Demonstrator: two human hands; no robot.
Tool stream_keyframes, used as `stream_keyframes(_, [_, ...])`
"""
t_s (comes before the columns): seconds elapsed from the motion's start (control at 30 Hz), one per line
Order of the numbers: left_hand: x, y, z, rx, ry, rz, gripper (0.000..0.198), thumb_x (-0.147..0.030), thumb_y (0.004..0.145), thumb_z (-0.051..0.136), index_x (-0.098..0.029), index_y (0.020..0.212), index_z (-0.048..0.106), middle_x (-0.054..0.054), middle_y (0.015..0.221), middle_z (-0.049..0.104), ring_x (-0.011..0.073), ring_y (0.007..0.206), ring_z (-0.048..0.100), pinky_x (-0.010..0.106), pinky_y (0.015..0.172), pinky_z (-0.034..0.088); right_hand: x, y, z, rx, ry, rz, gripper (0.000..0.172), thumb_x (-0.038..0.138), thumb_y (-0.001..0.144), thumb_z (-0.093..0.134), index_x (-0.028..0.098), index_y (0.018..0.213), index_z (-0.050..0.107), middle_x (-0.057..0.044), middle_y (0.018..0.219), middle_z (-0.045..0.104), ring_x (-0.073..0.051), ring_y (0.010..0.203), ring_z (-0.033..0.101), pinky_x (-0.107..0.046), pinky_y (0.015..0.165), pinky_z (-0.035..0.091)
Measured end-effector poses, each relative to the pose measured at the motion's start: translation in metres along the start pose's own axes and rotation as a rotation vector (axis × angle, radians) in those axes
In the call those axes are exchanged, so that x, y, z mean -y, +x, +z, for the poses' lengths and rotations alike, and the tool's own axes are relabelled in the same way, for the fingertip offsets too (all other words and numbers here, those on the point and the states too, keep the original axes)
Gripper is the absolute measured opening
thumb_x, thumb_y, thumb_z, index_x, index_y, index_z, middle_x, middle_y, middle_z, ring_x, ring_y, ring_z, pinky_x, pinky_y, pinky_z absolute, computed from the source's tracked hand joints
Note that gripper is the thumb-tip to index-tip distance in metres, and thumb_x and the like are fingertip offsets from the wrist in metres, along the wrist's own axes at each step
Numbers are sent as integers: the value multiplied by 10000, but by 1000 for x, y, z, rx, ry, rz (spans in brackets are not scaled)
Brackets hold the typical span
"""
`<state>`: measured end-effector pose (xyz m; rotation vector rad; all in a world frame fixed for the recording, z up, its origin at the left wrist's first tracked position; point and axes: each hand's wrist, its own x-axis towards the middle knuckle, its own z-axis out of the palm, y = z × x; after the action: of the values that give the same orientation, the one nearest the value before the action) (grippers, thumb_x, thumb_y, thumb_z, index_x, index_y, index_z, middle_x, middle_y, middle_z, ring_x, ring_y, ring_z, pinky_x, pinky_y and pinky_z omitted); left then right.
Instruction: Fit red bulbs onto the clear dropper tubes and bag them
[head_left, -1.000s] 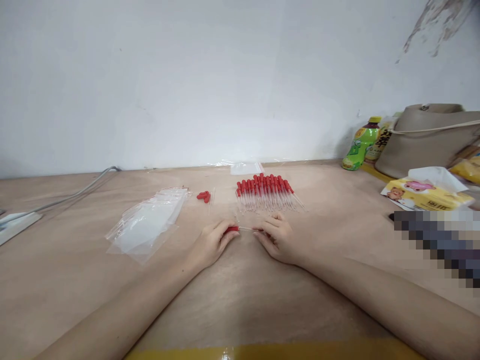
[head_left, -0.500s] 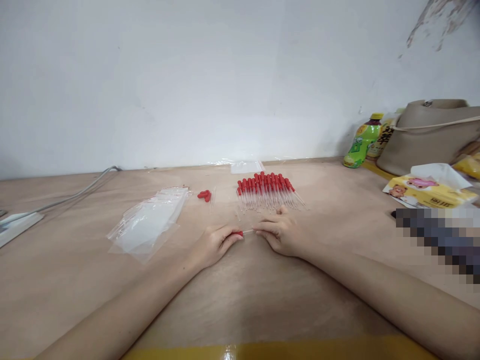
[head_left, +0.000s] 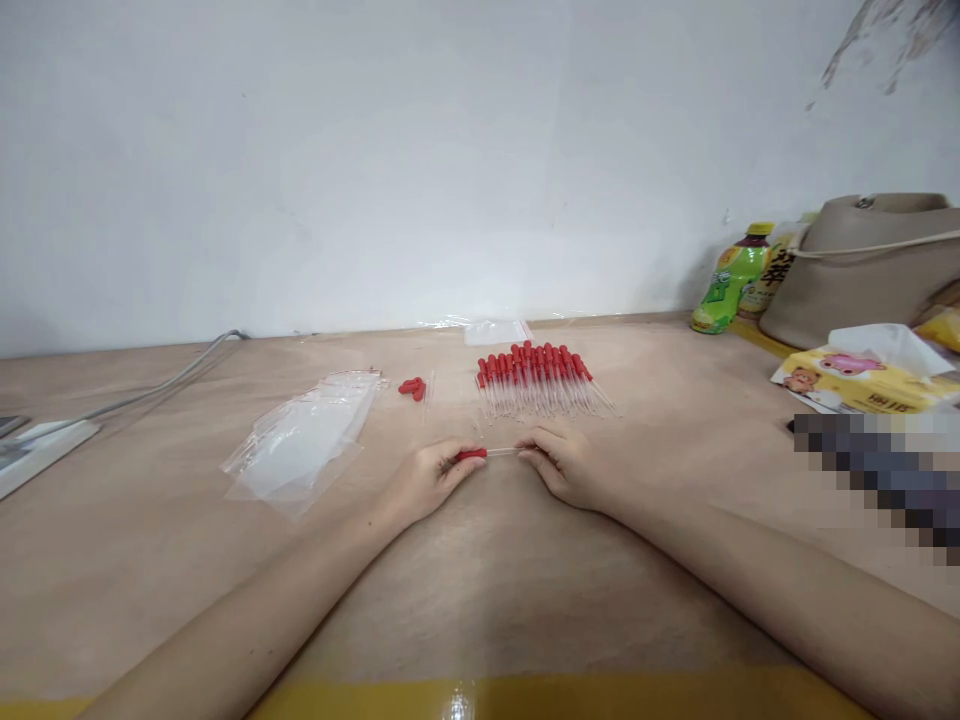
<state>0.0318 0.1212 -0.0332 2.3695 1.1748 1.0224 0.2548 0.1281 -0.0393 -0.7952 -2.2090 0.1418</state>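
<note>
Between thumb and fingers, my left hand (head_left: 435,474) pinches a red rubber bulb (head_left: 472,454). A thin clear dropper tube (head_left: 502,451) runs from the bulb's open end to my right hand (head_left: 564,466), whose closed fingertips grip its far end. The fingers hide that tip. Just beyond my hands lies a pile of droppers (head_left: 534,378), red bulbs towards the wall and clear tubes towards me. Several loose red bulbs (head_left: 412,389) rest left of the pile, beside a few thin clear tubes (head_left: 428,395).
Clear zip bags (head_left: 304,440) lie fanned at left, and another bag (head_left: 496,333) lies by the wall. A grey cable (head_left: 161,385) crosses the far left. At right stand a green bottle (head_left: 731,282), a beige bag (head_left: 862,270) and a tissue pack (head_left: 855,383). A pixelated patch covers something nearby.
My right fingers have moved slightly right along the tube, so more of it shows. More of the red bulb is visible in my left hand. The view has shifted a little.
</note>
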Motion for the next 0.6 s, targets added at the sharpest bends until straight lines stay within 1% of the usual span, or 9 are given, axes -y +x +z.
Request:
stream_keyframes(0.1, [-1,-1,2,29,-60,-30,174,-308,803,539,-196,889,640,1,800,678,125,688,621,217,642,505,2,1,0,-21,-30,-23,148,178,840,417,180,814,562,-41,769,597,-152,729,505,-287,692,410])
stream_keyframes(0.23, [-4,-2,4,47,-126,-53,182,-307,794,549,-178,886,638,14,802,679,130,689,624,222,635,510,6,3,0,-10,-40,-31,161,177,840,412,174,791,566,-41,745,599,-143,698,509,-277,671,409])
stream_keyframes(0.43, [-5,-2,5,63,-122,-40,185,-310,789,554,-181,895,636,20,836,675,140,732,623,240,669,512,8,2,3,28,-28,-44,191,200,854,399,164,814,582,-42,732,606,-130,677,531,-247,635,413])
stream_keyframes(0.6, [0,-3,8,30,-103,-34,193,-321,786,558,-188,903,635,14,839,676,137,721,627,234,658,520,7,3,4,70,-44,-30,204,203,866,385,158,851,583,-43,762,608,-124,697,533,-238,645,412])
